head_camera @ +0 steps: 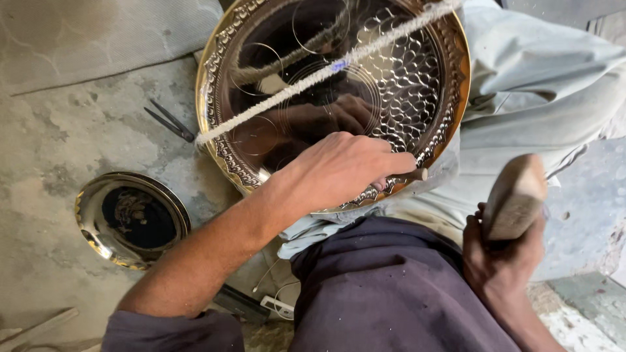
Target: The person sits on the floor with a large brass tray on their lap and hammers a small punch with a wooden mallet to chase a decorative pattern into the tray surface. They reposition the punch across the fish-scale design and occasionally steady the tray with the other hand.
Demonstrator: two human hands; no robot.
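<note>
Lying on the concrete floor (52, 137) at the left, a small brass plate (130, 218) is set aside. The large brass tray (417, 78) is propped on the lap, a punch (417, 174) pinched against its rim by the left hand (342, 169), seemingly for steadiness. A wooden mallet (515, 195) is clenched in the raised right hand (502, 257).

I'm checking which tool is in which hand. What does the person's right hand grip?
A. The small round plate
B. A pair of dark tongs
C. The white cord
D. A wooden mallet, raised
D: the right hand grips a wooden mallet raised beside the large brass tray, while the left hand holds a punch against the tray's rim.
</note>
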